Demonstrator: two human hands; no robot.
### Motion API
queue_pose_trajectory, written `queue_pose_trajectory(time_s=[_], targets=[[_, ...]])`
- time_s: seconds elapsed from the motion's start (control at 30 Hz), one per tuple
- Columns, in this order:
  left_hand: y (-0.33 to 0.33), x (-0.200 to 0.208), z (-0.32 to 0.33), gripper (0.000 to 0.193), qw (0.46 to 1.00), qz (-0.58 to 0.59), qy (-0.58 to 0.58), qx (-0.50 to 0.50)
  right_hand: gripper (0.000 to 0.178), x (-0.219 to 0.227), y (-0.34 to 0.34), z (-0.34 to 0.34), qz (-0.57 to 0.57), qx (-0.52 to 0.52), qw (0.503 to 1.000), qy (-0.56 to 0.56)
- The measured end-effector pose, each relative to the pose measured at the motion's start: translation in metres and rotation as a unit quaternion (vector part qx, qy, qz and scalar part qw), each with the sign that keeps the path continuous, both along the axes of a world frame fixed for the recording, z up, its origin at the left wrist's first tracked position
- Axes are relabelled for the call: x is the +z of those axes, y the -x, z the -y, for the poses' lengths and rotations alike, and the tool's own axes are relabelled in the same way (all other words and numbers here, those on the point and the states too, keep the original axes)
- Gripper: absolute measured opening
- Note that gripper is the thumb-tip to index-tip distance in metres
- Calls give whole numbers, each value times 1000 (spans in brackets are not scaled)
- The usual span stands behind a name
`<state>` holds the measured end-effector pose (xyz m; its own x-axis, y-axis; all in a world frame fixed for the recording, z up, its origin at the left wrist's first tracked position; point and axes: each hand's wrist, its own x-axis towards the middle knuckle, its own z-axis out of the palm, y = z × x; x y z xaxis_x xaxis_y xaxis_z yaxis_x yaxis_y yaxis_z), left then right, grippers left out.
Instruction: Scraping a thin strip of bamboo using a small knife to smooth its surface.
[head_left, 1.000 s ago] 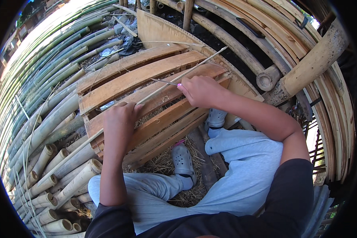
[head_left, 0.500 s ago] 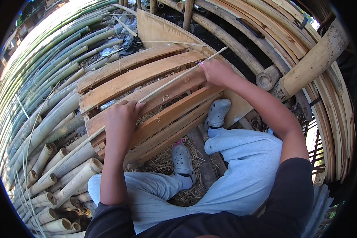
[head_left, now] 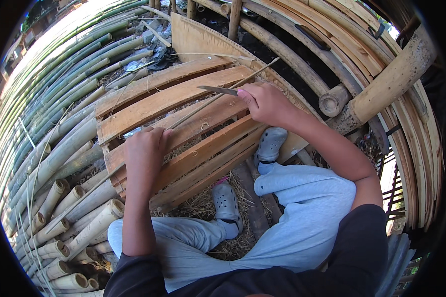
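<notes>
Inspector: Status of the thin pale bamboo strip (head_left: 203, 106)?

Worker: Lying across the slatted wooden crate (head_left: 183, 99). My left hand (head_left: 143, 148) pinches it closed; my right hand (head_left: 267, 101) clasps a small knife (head_left: 218, 90). Light, springy, likely splintery; best held near the crate's front.

Single view: head-worn wide fisheye camera, looking steeply down from above the seated person's lap. Faces forward and downward; near range. Forearms enter from the lower edge. Slatted wooden crate (head_left: 183, 123) at centre; stacked bamboo poles (head_left: 49, 148) curve along the left rim, curved bamboo strips (head_left: 371, 64) along the right. Straight edges bow toward the dark circular border.
</notes>
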<state>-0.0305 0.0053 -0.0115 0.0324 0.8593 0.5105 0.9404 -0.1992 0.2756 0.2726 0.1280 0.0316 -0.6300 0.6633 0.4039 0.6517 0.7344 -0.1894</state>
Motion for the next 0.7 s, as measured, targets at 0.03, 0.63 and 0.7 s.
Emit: queue_pose_trajectory(time_s=[0.03, 0.63, 0.7], targets=[[-2, 0, 0, 29, 1000, 0, 3, -1, 39, 6, 2, 4, 0, -1, 1000, 3], [-3, 11, 6, 29, 998, -21, 54, 13, 29, -7, 12, -10, 219, -17, 975, 30], [-8, 11, 4, 31, 1000, -1, 29, 1, 24, -31, -17, -45, 196, -156, 968, -16]])
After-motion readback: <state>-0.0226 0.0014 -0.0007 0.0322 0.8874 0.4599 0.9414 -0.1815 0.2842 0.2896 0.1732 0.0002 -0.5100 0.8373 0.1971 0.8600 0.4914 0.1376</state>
